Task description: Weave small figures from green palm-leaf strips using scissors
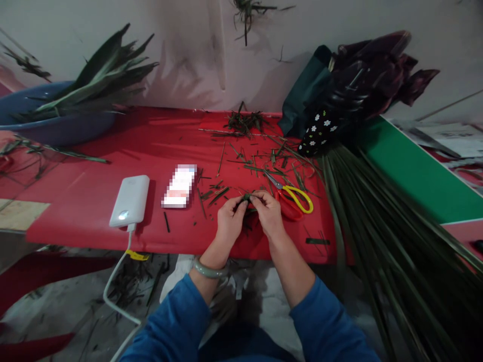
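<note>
My left hand and my right hand meet over the front of a red table. Both pinch a small folded piece of green leaf strip between thumbs and fingertips. A pale green bangle sits on my left wrist. Yellow-handled scissors lie on the table just right of my right hand, apart from it. Short leaf cuttings are scattered on the red surface beyond my hands.
A white power bank with a cable and a phone lie left of my hands. A blue basin holds long leaves at far left. A bundle of long green leaves and dark cloth fill the right.
</note>
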Demonstrator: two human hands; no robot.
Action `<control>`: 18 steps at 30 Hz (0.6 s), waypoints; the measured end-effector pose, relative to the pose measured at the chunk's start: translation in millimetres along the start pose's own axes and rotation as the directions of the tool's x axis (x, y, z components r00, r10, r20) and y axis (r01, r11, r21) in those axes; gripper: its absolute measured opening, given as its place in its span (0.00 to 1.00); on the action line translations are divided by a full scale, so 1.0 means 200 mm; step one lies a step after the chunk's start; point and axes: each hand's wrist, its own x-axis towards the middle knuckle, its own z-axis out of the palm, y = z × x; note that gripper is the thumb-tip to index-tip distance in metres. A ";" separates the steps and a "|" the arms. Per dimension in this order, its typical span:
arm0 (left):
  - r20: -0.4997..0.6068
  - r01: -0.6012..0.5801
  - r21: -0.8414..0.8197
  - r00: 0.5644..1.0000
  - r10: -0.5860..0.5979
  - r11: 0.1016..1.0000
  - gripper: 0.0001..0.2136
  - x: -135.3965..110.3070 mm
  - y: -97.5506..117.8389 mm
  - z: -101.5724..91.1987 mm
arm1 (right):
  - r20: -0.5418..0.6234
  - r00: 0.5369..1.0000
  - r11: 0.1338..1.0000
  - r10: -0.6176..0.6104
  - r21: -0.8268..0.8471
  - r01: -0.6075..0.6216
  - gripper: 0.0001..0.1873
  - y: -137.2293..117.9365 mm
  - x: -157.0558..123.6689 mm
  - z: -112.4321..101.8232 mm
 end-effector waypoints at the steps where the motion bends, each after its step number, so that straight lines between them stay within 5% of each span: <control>1: 0.000 -0.004 0.006 1.000 0.004 1.000 0.11 0.00 0.00 0.00 | 0.003 1.000 1.000 -0.003 -0.002 0.003 0.05 0.00 0.00 0.00; 18: 0.018 0.033 -0.004 0.999 -0.033 0.999 0.11 0.01 -0.01 0.01 | 0.044 0.993 0.994 0.110 0.010 -0.111 0.07 0.02 0.00 0.01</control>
